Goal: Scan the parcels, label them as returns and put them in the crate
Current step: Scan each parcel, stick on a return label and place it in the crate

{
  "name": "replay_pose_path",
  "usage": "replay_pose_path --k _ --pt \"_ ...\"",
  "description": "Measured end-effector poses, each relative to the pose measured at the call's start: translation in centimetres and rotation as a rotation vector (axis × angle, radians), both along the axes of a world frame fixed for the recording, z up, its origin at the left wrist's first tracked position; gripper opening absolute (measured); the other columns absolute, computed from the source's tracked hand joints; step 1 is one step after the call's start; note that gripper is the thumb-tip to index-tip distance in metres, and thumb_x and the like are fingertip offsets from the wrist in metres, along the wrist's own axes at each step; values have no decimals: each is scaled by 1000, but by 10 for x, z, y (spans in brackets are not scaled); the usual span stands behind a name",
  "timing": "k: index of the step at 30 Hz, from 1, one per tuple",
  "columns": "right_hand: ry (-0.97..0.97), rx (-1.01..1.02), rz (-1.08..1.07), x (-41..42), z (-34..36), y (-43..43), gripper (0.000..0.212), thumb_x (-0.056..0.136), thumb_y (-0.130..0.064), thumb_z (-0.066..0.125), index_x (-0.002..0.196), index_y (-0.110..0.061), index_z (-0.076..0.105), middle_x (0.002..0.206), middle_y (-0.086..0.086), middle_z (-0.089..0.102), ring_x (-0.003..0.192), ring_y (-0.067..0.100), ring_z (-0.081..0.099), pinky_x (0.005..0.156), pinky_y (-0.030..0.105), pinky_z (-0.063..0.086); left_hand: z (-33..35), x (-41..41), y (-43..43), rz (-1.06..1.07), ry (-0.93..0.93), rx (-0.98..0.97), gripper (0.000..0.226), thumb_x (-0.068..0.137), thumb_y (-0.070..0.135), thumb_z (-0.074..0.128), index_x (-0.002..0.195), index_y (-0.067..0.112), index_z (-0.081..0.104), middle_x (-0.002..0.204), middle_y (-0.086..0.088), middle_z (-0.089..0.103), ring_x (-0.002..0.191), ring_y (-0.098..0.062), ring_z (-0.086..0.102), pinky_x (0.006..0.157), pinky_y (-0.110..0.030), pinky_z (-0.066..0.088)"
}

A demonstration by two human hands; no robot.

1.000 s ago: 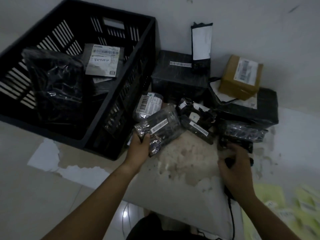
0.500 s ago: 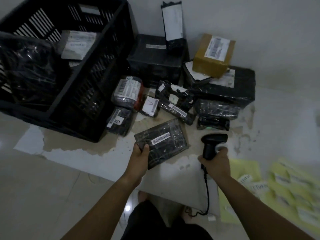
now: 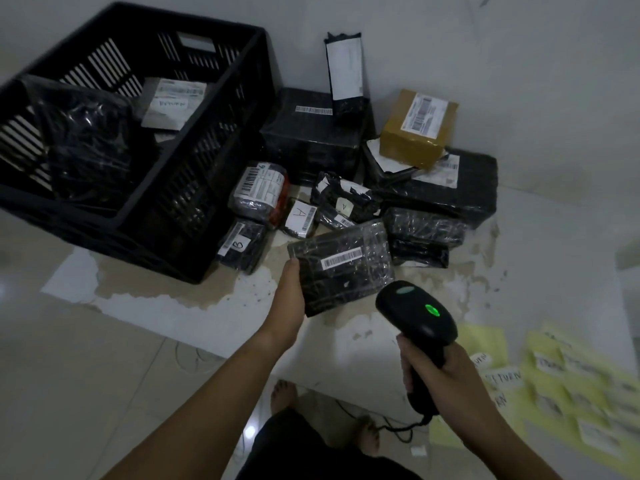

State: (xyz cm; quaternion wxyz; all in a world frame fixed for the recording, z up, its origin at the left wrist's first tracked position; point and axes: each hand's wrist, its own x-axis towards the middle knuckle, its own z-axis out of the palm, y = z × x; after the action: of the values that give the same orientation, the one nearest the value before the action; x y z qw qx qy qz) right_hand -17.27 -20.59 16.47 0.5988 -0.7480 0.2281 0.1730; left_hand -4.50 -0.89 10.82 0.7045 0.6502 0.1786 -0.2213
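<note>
gripping is done by the left hand on the near-left edge of a flat black parcel, barcode up, just in front of the pile. the scanner is clasped by the right hand, fingers curled round its handle, head aimed at the parcel, green light lit. a brown box is seen atop the pile. the crate is set at left, a packet marked return inside. yellow label sheets are spread at right.

Parcel storeroom: barcoded parcels and crate on tiled floor
</note>
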Motion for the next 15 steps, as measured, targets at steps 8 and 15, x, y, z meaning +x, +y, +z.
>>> replay_pose_path --k 8,15 --pt "-137 -109 -43 2 22 25 31 86 -46 64 96 -18 69 64 5 68 53 10 63 52 16 47 5 -1 -15 -4 23 -66 65 105 59 14 133 28 63 125 -1 71 119 -17 65 112 -47 44" --pt "-172 -132 -32 11 26 23 48 78 -60 56 95 -17 67 62 5 67 51 9 63 52 18 48 5 -3 -23 -5 23 -35 69 104 60 11 130 27 65 122 1 73 119 -15 65 109 -39 46"
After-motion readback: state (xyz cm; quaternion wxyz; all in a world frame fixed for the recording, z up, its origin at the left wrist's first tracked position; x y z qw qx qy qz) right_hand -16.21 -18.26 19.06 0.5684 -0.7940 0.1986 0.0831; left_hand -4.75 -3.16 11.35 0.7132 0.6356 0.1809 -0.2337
